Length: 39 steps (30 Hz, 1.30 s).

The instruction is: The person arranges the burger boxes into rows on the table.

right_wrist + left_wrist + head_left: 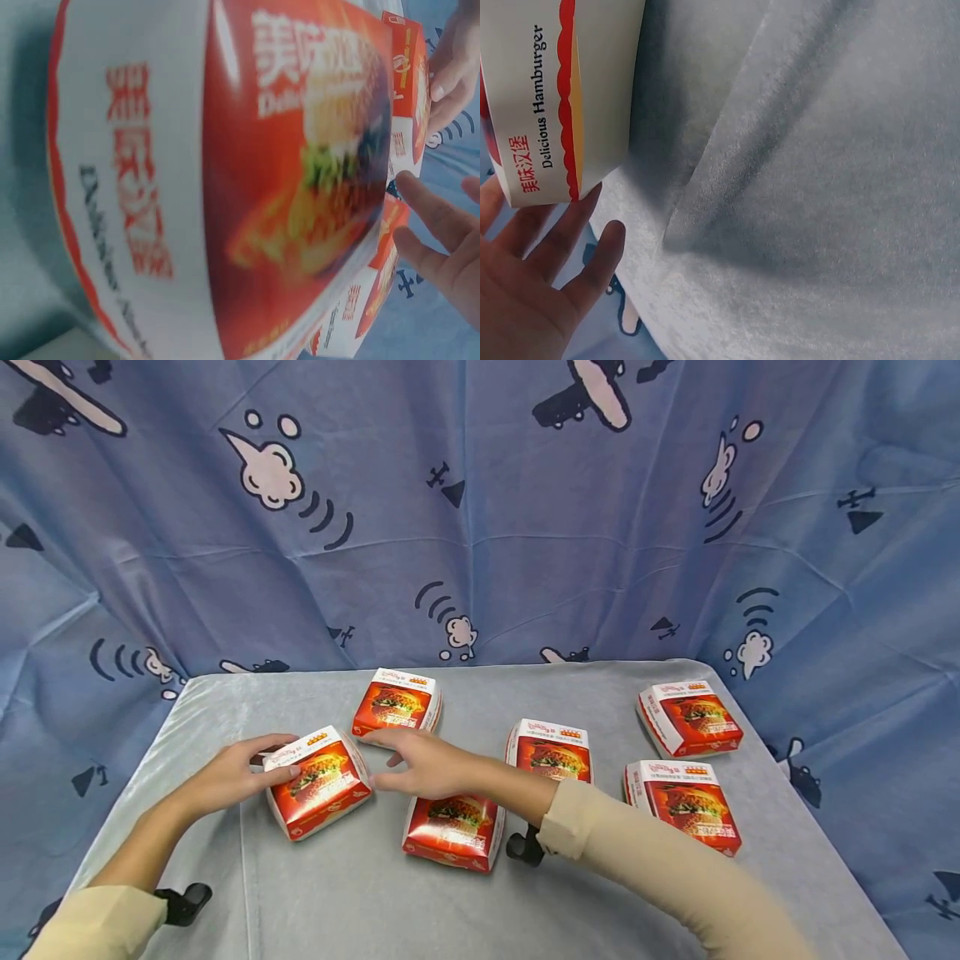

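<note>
At the left of the table in the head view, my left hand [232, 772] holds the near-left side of a red and white hamburger box [322, 785], thumb over its top. In the left wrist view its fingertips touch the lower edge of the white box wall [604, 90]. My right hand [435, 764] reaches across, fingers extended and apart, above another hamburger box [453, 839] and partly hiding it. Those fingers point towards the box at the left. A third hamburger box [397, 700] lies just behind the right hand.
More hamburger boxes lie to the right: one [555, 752] partly behind the right forearm, one [693, 718] at the far right and one [686, 802] in front of it. Grey cloth covers the table [330, 902]. A blue patterned curtain [480, 510] hangs behind.
</note>
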Tool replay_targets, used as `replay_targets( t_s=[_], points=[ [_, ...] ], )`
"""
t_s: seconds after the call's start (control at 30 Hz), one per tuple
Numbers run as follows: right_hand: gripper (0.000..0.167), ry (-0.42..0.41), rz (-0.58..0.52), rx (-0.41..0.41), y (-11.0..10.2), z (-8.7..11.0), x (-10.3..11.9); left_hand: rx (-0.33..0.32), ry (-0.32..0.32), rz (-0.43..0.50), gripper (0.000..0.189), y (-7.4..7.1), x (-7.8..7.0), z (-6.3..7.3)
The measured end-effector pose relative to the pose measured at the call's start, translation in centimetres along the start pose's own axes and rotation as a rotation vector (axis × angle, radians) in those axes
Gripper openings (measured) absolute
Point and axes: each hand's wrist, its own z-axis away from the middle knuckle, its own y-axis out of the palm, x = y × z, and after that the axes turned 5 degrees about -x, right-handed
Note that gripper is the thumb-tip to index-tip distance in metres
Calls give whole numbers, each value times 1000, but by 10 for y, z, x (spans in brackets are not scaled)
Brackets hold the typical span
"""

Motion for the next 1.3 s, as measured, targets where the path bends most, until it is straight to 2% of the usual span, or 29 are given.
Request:
replay_targets(
  t_s=[0.37, 0.57, 0.73, 0.9, 1.17, 1.3],
  points=[
    [66, 65, 80, 44, 15, -5, 0, 48, -17, -7, 60, 2, -2, -2],
    [65, 33, 118, 71, 18, -7, 0, 70, -19, 16, 62, 3, -3, -3],
    [59, 11, 171, 91, 25, -8, -1, 119, -58, 62, 65, 5, -2, -1],
    [54, -21, 228, 105, 29, -8, -2, 154, -87, 66, 68, 7, -2, 0],
    [54, -24, 251, 117, 23, -5, -2, 165, -103, 13, 68, 8, -3, -3],
    [54, -35, 263, 114, 21, -5, -2, 141, -102, 13, 62, 7, -4, -4]
  ],
)
